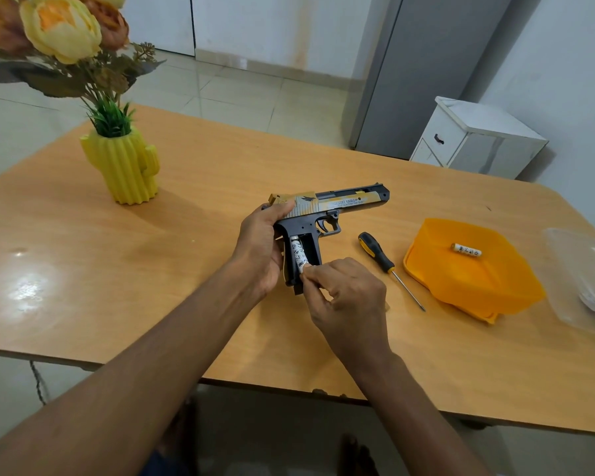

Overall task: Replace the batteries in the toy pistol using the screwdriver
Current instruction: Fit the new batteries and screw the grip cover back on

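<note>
Toy pistol [323,207] gripped by left hand [260,250]; right hand [347,293] pinches battery [299,256] in grip.

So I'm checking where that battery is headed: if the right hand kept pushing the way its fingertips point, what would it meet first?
The right hand points up-left at the toy pistol's open grip. Its fingertips already pinch the lower end of the battery there, so it would probably press that further into the compartment. Depth is uncertain.

A wooden tabletop [186,304] stands on a glossy tiled floor [237,94], before white walls [255,25], a grey door [437,63] and a white cabinet [474,139].
</note>
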